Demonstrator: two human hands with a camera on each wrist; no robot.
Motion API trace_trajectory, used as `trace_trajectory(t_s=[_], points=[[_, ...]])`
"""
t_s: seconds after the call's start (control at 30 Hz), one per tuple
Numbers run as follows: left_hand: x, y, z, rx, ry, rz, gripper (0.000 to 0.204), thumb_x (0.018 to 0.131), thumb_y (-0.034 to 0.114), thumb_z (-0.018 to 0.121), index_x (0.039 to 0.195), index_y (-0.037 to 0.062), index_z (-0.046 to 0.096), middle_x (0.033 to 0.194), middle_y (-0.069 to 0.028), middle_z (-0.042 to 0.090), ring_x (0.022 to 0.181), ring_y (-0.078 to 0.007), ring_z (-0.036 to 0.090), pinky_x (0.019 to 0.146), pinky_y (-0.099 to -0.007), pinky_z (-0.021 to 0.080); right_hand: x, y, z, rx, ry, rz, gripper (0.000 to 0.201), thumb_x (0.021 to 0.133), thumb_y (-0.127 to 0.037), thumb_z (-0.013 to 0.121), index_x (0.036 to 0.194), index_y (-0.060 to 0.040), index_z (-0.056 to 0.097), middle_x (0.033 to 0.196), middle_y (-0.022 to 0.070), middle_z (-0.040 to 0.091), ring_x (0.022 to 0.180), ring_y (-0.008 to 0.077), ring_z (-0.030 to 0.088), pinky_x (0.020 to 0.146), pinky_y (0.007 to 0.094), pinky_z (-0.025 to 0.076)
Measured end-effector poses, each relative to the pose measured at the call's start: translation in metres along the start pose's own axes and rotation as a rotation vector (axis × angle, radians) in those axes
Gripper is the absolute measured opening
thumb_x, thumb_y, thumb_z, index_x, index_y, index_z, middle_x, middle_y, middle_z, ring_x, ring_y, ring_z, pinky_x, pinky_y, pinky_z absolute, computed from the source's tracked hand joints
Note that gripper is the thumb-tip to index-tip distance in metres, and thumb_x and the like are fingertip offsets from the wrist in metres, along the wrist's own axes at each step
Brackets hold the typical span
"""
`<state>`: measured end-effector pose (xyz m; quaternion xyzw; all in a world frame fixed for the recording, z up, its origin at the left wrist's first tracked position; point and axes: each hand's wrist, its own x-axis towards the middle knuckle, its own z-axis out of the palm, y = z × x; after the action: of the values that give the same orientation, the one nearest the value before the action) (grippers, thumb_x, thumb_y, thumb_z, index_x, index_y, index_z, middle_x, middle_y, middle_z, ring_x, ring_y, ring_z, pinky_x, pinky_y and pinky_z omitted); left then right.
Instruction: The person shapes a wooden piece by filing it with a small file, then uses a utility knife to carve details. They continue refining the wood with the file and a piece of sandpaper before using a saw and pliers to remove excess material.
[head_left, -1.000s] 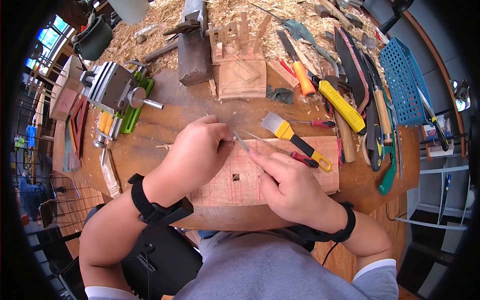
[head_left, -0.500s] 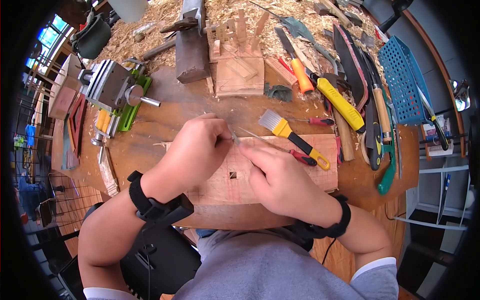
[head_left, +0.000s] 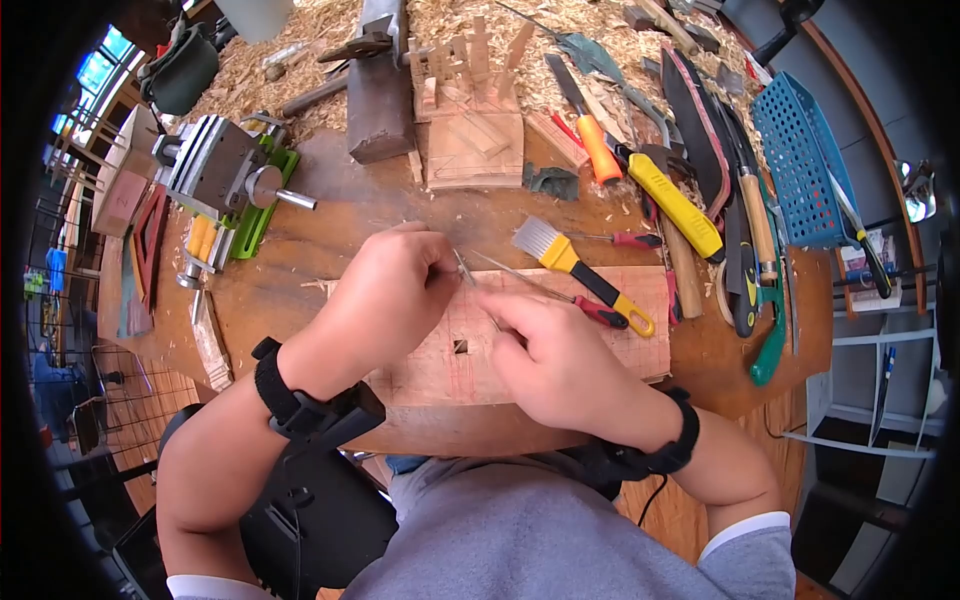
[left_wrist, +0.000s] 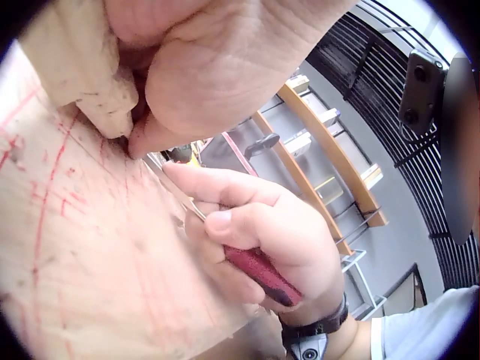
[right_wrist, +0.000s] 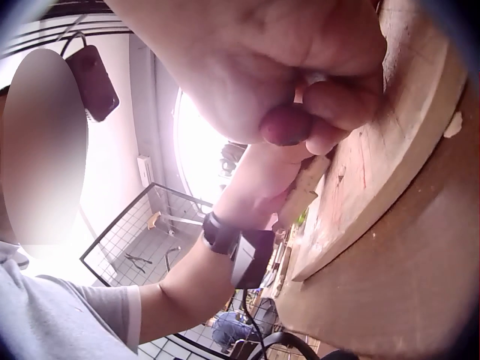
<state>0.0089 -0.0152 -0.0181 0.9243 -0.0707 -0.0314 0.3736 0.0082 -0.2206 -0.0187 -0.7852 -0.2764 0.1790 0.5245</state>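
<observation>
My left hand [head_left: 388, 290] grips a pale piece of wood [left_wrist: 71, 64] with a narrow stepped end, best seen in the left wrist view. My right hand [head_left: 553, 360] holds a slim file [left_wrist: 259, 271] by its red and black handle, forefinger stretched along the thin metal shaft. The file's tip meets the left fingertips at the narrow end of the wood, where those fingers hide it. Both hands are over a flat wooden board [head_left: 420, 378] marked with red lines and pierced by a small square hole [head_left: 460, 347].
A yellow-black brush [head_left: 572, 264] and a red-handled tool [head_left: 600, 312] lie right of the hands. A grey vise [head_left: 215, 175] stands at left. Farther back are a metal anvil-like block [head_left: 380, 125], wood shavings [head_left: 300, 40], a yellow-handled tool [head_left: 675, 205] and a blue basket [head_left: 800, 160].
My right hand has slid the file up and left toward the left hand, so less of its shaft shows. The left hand keeps its grip nearly in place.
</observation>
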Motion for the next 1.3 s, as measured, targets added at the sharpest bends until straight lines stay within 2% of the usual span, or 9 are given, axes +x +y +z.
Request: trace_trajectory(t_s=[0.13,0.2,0.4,0.63,0.7,0.73,0.8,1.23,1.3], points=[[-0.001,-0.002,0.001,0.0,0.027,0.019,0.007,0.079,0.0,0.07,0.082,-0.0029,0.065,0.082,-0.0163,0.063,0.075,-0.0306,0.065,0.068,-0.0373,0.05,-0.005,0.009,0.007,-0.044,0.047,-0.059,0.04,0.087,-0.002,0.052,0.124,0.013,0.059,0.094,0.0247,0.067,0.087,0.0315,0.068,0.077,0.0371,0.052],[-0.001,0.0,0.0,0.003,0.034,0.011,0.007,0.079,0.001,0.07,0.082,-0.0032,0.065,0.082,-0.0165,0.063,0.075,-0.0307,0.065,0.068,-0.0373,0.05,-0.016,0.001,0.003,0.024,0.028,0.007,0.038,0.085,0.001,0.05,0.119,0.0156,0.058,0.088,0.031,0.064,0.082,0.0427,0.066,0.073,0.0441,0.052],[0.0,0.003,-0.001,0.025,0.023,0.017,0.008,0.08,0.001,0.07,0.083,-0.0039,0.064,0.081,-0.017,0.062,0.075,-0.0304,0.064,0.068,-0.0372,0.05,-0.009,-0.002,0.009,0.127,0.054,0.105,0.04,0.086,0.0,0.051,0.122,0.0156,0.057,0.089,0.0304,0.064,0.08,0.0414,0.066,0.072,0.0438,0.052],[0.0,0.002,-0.001,0.014,0.013,-0.008,0.007,0.08,0.001,0.069,0.083,-0.0038,0.064,0.082,-0.0168,0.063,0.075,-0.0293,0.065,0.068,-0.0365,0.05,-0.011,0.004,0.012,0.129,0.045,0.071,0.041,0.086,0.0,0.051,0.123,0.0161,0.056,0.089,0.03,0.063,0.079,0.041,0.066,0.072,0.0439,0.052],[0.0,0.003,0.0,0.01,0.014,-0.008,0.007,0.08,0.001,0.069,0.083,-0.0037,0.064,0.082,-0.0168,0.063,0.075,-0.0291,0.065,0.068,-0.0363,0.05,-0.013,0.008,0.015,0.015,0.06,0.009,0.042,0.09,0.0,0.052,0.13,0.0121,0.055,0.086,0.0184,0.065,0.074,0.0182,0.065,0.067,0.0316,0.051],[-0.001,0.002,0.0,0.006,0.018,-0.01,0.007,0.08,0.001,0.069,0.083,-0.0036,0.064,0.083,-0.0167,0.063,0.075,-0.0289,0.065,0.067,-0.0362,0.05,-0.013,0.006,0.014,0.013,0.055,0.005,0.042,0.09,0.0,0.052,0.13,0.0121,0.055,0.086,0.0184,0.065,0.074,0.0182,0.065,0.067,0.0316,0.051],[-0.002,0.002,0.0,0.014,0.022,-0.019,0.007,0.08,0.001,0.069,0.083,-0.0034,0.064,0.083,-0.0167,0.063,0.075,-0.0288,0.064,0.067,-0.0363,0.05,-0.014,-0.002,0.013,0.068,0.012,0.058,0.041,0.085,0.001,0.052,0.123,0.016,0.056,0.093,0.0316,0.062,0.083,0.0427,0.065,0.073,0.0445,0.052],[-0.004,-0.004,0.005,0.005,0.067,0.03,0.006,0.079,0.001,0.068,0.082,-0.0023,0.064,0.08,-0.0163,0.062,0.075,-0.0321,0.064,0.068,-0.0384,0.05,0.0,0.002,0.017,0.06,0.076,-0.03,0.038,0.085,0.002,0.053,0.12,0.0151,0.058,0.092,0.0289,0.065,0.08,0.0393,0.067,0.071,0.0432,0.052],[-0.004,0.0,0.001,0.001,0.069,0.011,0.007,0.08,0.001,0.068,0.082,-0.0024,0.063,0.08,-0.0165,0.062,0.076,-0.0326,0.064,0.069,-0.0386,0.05,-0.013,-0.004,0.012,0.108,0.033,0.109,0.04,0.085,0.002,0.053,0.122,0.0151,0.057,0.091,0.0273,0.065,0.078,0.0351,0.067,0.069,0.0415,0.052]])
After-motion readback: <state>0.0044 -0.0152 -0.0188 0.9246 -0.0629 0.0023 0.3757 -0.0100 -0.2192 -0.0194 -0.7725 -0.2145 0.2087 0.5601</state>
